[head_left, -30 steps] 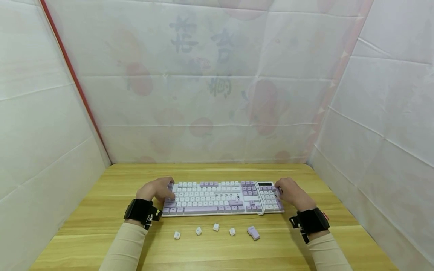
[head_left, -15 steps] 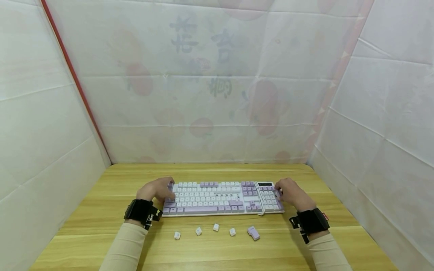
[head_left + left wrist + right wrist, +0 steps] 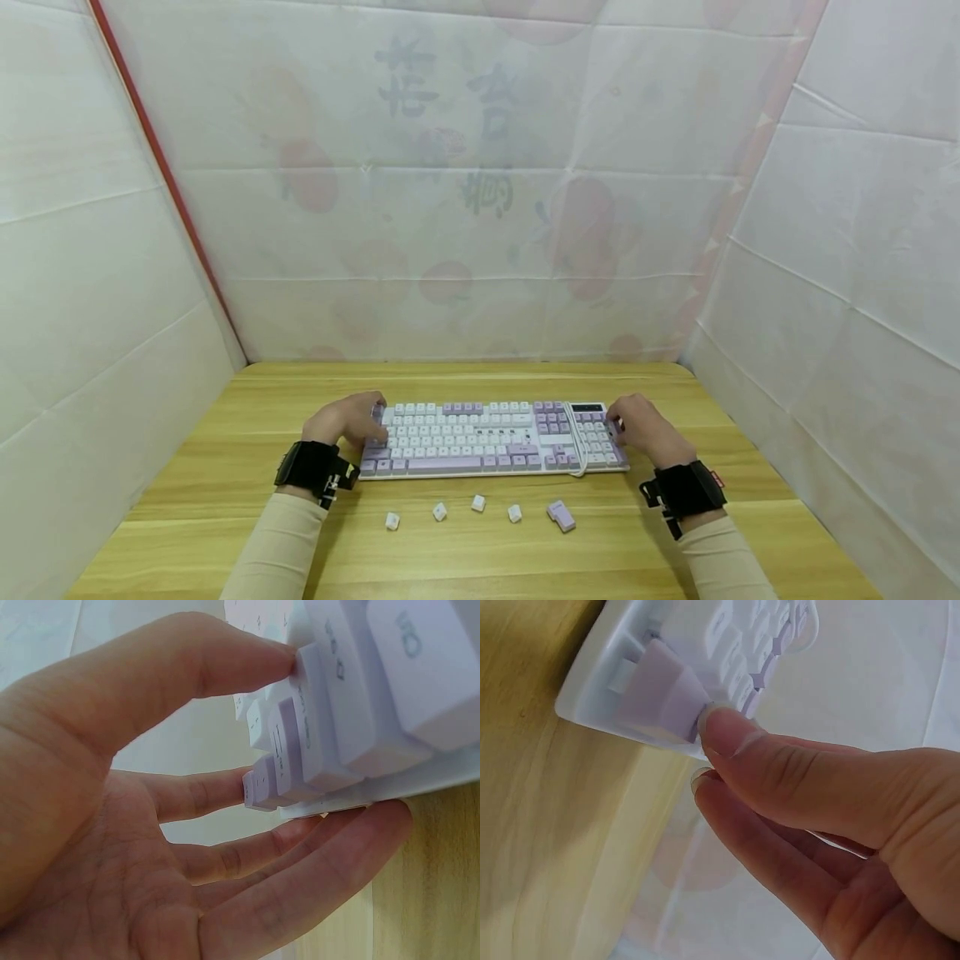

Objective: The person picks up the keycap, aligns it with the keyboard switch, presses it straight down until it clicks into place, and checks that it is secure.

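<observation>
A white and lilac keyboard (image 3: 442, 462) lies across the table, with a folded white cable (image 3: 577, 442) over its right part. Some key spots (image 3: 501, 432) at upper middle right show bare dark switches. My left hand (image 3: 345, 419) grips the keyboard's left end; in the left wrist view the thumb (image 3: 217, 656) presses on the keys while the other fingers reach along the edge and underneath. At the opposite end my right hand (image 3: 647, 429) pinches the edge, its thumb (image 3: 735, 739) against a lilac key (image 3: 664, 694) and the index fingertip just below the rim.
In front of the keyboard, several loose white keycaps (image 3: 478, 503) lie in a spaced row on the wooden table (image 3: 465, 558). Larger lilac keycaps (image 3: 561, 516) sit at the row's right end. White printed sheeting (image 3: 450, 225) walls the back and both sides.
</observation>
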Available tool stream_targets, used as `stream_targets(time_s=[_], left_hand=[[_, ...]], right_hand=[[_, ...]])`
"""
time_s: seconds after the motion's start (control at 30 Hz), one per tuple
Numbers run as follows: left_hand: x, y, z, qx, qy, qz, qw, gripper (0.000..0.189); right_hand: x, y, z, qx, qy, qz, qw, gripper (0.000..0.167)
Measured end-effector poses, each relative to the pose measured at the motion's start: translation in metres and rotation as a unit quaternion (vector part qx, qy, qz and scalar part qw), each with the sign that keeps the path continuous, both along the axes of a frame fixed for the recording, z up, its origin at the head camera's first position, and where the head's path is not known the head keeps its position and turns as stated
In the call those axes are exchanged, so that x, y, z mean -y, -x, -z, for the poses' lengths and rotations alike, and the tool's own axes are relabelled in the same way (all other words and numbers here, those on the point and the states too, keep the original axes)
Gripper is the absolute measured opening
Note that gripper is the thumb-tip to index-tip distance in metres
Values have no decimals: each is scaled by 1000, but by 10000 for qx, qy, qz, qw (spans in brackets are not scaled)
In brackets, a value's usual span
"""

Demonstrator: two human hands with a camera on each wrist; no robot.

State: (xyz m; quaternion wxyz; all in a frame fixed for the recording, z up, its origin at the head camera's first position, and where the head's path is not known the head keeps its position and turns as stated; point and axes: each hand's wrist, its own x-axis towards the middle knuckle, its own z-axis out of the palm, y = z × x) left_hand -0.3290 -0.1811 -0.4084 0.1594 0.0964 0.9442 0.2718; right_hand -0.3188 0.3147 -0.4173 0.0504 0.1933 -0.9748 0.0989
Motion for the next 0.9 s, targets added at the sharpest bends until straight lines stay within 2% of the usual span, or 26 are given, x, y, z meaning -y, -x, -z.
stream_targets(time_s=[0.4, 0.57, 0.9], left_hand=[[0, 0, 0, 39, -62, -11, 10000, 68], [-1, 1, 0, 51, -53, -36, 10000, 70], [0, -1, 0, 124, -203, -35, 9997, 69]], right_hand=[[2, 0, 1, -76, -168, -4, 9998, 26], [3, -1, 1, -10, -106, 84, 9999, 25], [4, -2, 1, -40, -52, -3, 10000, 22]])
